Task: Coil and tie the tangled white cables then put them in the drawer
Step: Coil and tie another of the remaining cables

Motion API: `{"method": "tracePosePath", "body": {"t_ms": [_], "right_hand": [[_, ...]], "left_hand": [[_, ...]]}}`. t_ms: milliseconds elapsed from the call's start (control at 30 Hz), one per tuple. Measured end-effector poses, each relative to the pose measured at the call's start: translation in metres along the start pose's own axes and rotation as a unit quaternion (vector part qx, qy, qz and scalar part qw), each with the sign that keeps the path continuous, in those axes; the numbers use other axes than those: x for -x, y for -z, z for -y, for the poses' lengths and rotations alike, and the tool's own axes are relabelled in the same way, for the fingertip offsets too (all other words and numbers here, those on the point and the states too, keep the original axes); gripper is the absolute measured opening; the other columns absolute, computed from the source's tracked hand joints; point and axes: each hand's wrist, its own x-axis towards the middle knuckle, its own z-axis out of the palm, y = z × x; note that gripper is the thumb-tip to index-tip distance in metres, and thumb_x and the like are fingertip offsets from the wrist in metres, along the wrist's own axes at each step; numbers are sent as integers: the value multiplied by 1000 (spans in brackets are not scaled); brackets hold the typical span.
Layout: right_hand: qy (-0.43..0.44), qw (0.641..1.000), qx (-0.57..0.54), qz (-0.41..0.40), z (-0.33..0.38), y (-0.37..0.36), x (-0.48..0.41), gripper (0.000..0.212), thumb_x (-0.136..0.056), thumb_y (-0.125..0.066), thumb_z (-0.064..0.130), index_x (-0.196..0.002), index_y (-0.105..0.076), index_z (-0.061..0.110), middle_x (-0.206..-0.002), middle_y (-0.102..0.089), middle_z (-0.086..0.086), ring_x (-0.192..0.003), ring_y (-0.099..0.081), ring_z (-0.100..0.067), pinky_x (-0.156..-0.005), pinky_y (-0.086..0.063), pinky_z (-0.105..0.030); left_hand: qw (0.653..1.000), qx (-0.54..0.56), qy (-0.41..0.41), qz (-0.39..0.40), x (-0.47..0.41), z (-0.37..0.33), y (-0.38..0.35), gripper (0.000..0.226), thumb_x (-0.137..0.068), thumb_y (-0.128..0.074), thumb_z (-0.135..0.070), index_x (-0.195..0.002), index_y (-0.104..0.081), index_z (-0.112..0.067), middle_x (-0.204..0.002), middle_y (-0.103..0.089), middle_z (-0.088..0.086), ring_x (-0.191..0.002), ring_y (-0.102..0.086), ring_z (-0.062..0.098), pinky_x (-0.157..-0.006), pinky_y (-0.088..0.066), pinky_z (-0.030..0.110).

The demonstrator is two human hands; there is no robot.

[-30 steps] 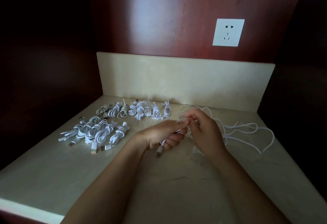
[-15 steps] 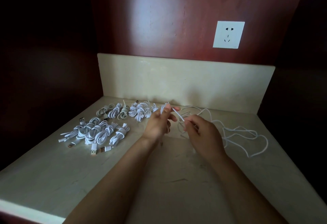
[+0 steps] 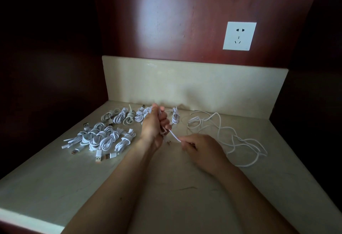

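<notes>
My left hand (image 3: pixel 155 122) is raised above the counter, fingers curled around loops of a white cable. A short stretch of that cable (image 3: pixel 174 136) runs down to my right hand (image 3: pixel 199 147), which pinches it between thumb and fingertips. The rest of this loose cable (image 3: pixel 231 137) sprawls in tangled loops on the counter to the right. A plug end (image 3: pixel 168 142) hangs below my left hand. Several coiled, tied white cables (image 3: pixel 105 139) lie in a cluster at left, and another row of tied coils (image 3: pixel 127 117) sits near the backsplash. No drawer is in view.
The beige stone counter (image 3: pixel 166 196) has a low backsplash (image 3: pixel 185 83) behind it. A white wall socket (image 3: pixel 239 36) sits on the red wood panel above. Dark side walls close in left and right. The counter's front edge (image 3: pixel 27 220) is at lower left.
My left hand has turned upright with more cable wrapped in it. My right hand dropped lower and nearer, sliding along the cable. The loose loops on the right have shifted.
</notes>
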Motion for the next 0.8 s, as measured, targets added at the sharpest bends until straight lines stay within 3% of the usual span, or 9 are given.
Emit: {"method": "tracePosePath", "body": {"t_ms": [67,133,333,500,633,800], "right_hand": [[10,1000,-2,14,3,-1,0,27,-90,-49,33,-101,-72,27,-94,-71,3,-86,-62,-15,-74,-48,-33],[9,1000,-7,20,4,-1,0,29,-88,-46,37,-98,-71,26,-92,-70,5,-84,-62,-12,-73,-48,-32],[9,999,-22,30,8,0,2,16,-85,-61,29,-96,-72,31,-94,-70,13,-85,-61,-4,-76,-49,-28],[39,998,-43,17,14,0,3,14,-78,-60,34,-88,-70,31,-85,-67,14,-75,-56,0,-67,-44,-22],[45,996,-82,-13,21,1,5,25,-72,-52,44,-85,-68,29,-78,-65,16,-67,-55,1,-62,-43,-20],[33,995,-88,-46,18,7,2,12,-77,-61,38,-87,-61,32,-70,-59,19,-65,-53,-2,-58,-38,-19]], "left_hand": [[1000,-8,8,-3,-2,-2,3,36,-106,-31,-32,-72,-40,-21,-45,-21,-11,-34,-16,3,-32,-16,14],[1000,-22,9,-6,-4,-2,5,37,-106,-32,-32,-71,-39,-21,-45,-21,-11,-34,-16,3,-31,-14,14],[995,-96,-3,-22,-6,-1,8,36,-104,-37,-30,-69,-35,-23,-49,-25,-9,-34,-18,4,-32,-14,15],[988,-151,24,-26,-6,1,4,40,-101,-33,-51,-72,-33,-23,-58,-26,-6,-36,-19,6,-34,-18,15],[974,-226,15,-17,-2,6,-1,38,-104,-27,-43,-78,-39,-19,-61,-31,-4,-35,-23,5,-35,-19,15],[950,-311,28,20,3,10,-1,41,-104,-24,-44,-84,-47,-17,-64,-41,-3,-39,-28,6,-40,-23,20]]}}
